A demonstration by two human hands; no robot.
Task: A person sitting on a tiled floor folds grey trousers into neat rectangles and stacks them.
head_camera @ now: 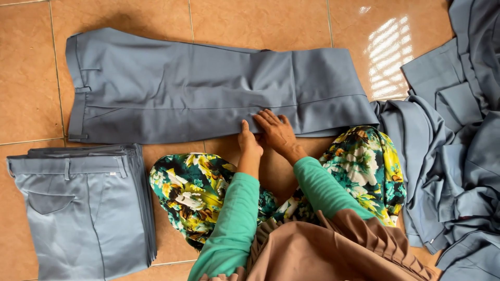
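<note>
A pair of grey-blue trousers (pixel 198 88) lies flat and folded lengthwise on the tiled floor, waistband to the left. My left hand (pixel 248 143) rests at the near edge of the trousers around mid-leg, fingers together with the thumb up, touching the cloth. Just to its right, my right hand (pixel 276 130) lies flat on the same edge with the fingers spread over the fabric. Neither hand grips anything. My green sleeves and flower-patterned knees sit below the trousers.
A neat stack of folded grey-blue trousers (pixel 78 208) lies at the lower left. A loose heap of the same grey-blue garments (pixel 453 156) fills the right side. Orange floor tiles (pixel 31 73) surround everything, with a patch of sunlight at the upper right.
</note>
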